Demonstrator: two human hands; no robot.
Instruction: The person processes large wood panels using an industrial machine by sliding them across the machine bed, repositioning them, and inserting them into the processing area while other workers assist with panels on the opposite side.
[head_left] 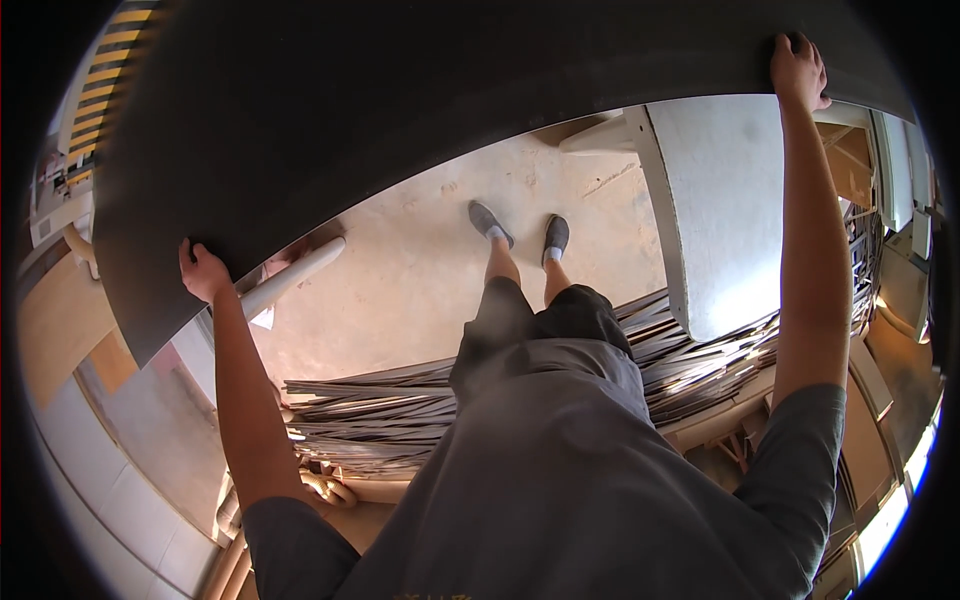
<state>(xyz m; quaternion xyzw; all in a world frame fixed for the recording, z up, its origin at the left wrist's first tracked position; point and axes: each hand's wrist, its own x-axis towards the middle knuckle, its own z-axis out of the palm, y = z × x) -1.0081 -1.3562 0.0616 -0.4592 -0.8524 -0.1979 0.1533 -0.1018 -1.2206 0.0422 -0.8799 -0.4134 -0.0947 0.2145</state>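
Observation:
A large dark sheet panel (pixel 400 90) fills the top of the head view, its near edge running slantwise from lower left to upper right. My left hand (pixel 203 270) grips that edge close to the panel's left corner, fingers over the top face. Farther off at the upper right, my right hand (pixel 800 75) holds the same edge with its fingers bent over it. Both arms are stretched out. The panel's far side and whatever bears its weight are hidden.
A pale flat table section (pixel 725 215) juts in below the panel at right. Long thin strips (pixel 375 425) lie heaped close to my body. A rounded pale bar (pixel 298 275) sticks out near my left hand. Yellow-and-black striping (pixel 103 90) marks the upper left. My feet stand on the floor (pixel 400 290).

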